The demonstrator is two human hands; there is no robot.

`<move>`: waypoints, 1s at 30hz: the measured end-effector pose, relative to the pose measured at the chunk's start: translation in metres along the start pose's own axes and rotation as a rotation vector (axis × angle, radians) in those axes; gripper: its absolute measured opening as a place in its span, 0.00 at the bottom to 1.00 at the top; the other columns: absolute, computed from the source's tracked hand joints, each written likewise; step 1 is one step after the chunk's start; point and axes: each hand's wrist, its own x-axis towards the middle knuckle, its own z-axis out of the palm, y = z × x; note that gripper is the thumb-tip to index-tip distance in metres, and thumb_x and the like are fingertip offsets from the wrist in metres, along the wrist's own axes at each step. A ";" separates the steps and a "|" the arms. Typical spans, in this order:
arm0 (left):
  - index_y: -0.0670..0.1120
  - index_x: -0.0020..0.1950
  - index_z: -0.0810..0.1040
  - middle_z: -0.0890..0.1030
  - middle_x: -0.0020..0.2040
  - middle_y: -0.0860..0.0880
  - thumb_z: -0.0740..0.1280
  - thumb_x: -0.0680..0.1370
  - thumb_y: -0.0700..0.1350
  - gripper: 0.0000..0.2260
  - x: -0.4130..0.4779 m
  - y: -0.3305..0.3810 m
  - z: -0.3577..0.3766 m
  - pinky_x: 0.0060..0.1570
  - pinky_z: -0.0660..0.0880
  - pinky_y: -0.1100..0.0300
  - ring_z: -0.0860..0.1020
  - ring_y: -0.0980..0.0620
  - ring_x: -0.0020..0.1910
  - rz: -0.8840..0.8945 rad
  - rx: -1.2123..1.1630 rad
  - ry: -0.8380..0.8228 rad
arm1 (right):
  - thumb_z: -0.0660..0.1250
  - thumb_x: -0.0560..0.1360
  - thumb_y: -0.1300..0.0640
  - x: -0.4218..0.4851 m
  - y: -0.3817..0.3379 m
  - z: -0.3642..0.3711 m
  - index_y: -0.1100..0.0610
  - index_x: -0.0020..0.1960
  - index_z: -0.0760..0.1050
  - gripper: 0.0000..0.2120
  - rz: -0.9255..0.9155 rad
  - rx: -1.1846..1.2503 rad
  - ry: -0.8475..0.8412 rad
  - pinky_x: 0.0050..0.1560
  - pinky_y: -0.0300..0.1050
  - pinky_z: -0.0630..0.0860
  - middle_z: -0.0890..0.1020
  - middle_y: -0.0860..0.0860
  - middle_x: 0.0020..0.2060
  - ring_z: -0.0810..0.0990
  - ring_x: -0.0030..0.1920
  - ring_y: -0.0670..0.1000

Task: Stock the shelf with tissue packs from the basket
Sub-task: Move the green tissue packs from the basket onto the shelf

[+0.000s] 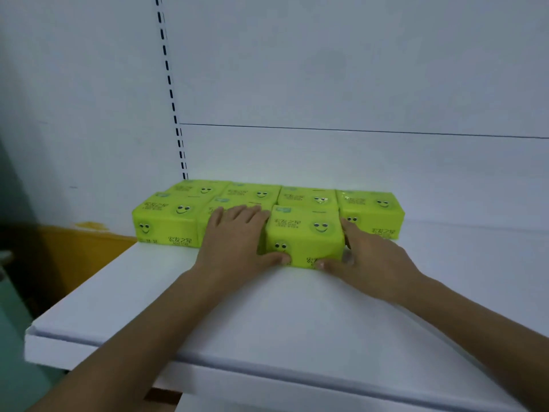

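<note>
Two bare hands sit on a white shelf (267, 307), one on each side of a green tissue pack (306, 233) with smiley faces on it. This pack is right between the hands and rests flat on the shelf. The left hand (234, 236) is spread open with its fingers mostly straight. The fingers lie on top of the next pack (221, 201), which touches the left side of the middle one, and the thumb presses low on the front of the middle pack. The right hand (371, 257) is open too. Its fingers lie straight along the pack's right side and its thumb touches the bottom front edge. So the pack is squeezed lightly between both hands, and no fingers curl tight around it. Past the left hand, further left, stands another green pack (166, 221) at the shelf's end. Just beyond the right hand's fingers is one more pack (374, 209). Behind the fingertips of both hands a back row of packs (309, 197) sits against the white wall (326, 84). A strip of dark slots (170, 93) runs up the wall, above and beyond the left hand.
</note>
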 end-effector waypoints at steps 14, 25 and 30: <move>0.52 0.73 0.65 0.73 0.68 0.54 0.60 0.71 0.67 0.34 -0.114 -0.055 -0.059 0.57 0.70 0.60 0.69 0.55 0.65 0.064 -0.214 0.241 | 0.63 0.70 0.36 -0.057 -0.071 -0.017 0.57 0.72 0.65 0.37 0.015 -0.176 0.279 0.60 0.55 0.70 0.73 0.58 0.66 0.71 0.65 0.59; 0.49 0.65 0.75 0.78 0.55 0.54 0.64 0.69 0.64 0.30 -0.441 -0.260 -0.087 0.50 0.67 0.68 0.75 0.58 0.52 -0.651 -0.254 0.157 | 0.64 0.72 0.37 -0.194 -0.344 0.195 0.44 0.65 0.71 0.24 -0.662 0.345 -0.428 0.56 0.18 0.57 0.71 0.37 0.57 0.64 0.57 0.31; 0.50 0.66 0.73 0.77 0.61 0.51 0.68 0.71 0.63 0.28 -0.559 -0.305 -0.064 0.53 0.72 0.59 0.74 0.58 0.55 -1.045 -0.346 0.100 | 0.66 0.72 0.38 -0.224 -0.401 0.285 0.43 0.62 0.72 0.20 -0.638 0.422 -0.751 0.53 0.24 0.67 0.75 0.37 0.55 0.71 0.55 0.31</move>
